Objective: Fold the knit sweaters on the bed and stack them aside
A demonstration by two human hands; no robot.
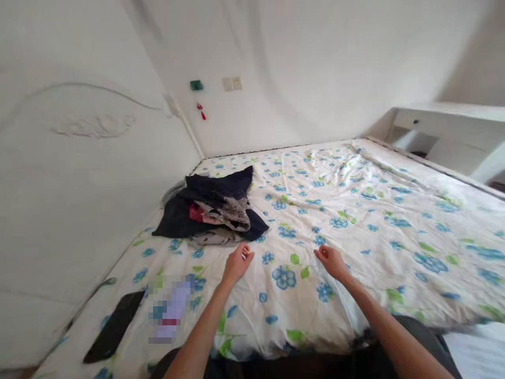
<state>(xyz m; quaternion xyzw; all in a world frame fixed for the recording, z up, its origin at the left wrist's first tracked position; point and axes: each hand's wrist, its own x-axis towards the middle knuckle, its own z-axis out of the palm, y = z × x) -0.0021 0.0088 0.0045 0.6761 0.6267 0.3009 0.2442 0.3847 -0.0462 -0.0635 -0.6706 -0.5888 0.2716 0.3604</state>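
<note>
Both hands are over the near part of a bed covered by a white sheet (374,252) with blue flowers and green leaves. My left hand (238,261) is closed in a pinch just in front of a pile of dark clothes (221,205); a small pale bit shows at its fingertips, too small to name. To the right, apart from it, my right hand (332,261) is also closed, thumb against curled fingers. Whatever it may hold is hidden. Grey and red fabric shows among the black clothes in the pile.
A black phone (114,326) lies at the near left of the bed, beside a blurred purple item (173,310). A white wall runs along the left and back, with a socket (232,83) and a red tassel (201,111). A white cabinet (450,137) stands far right.
</note>
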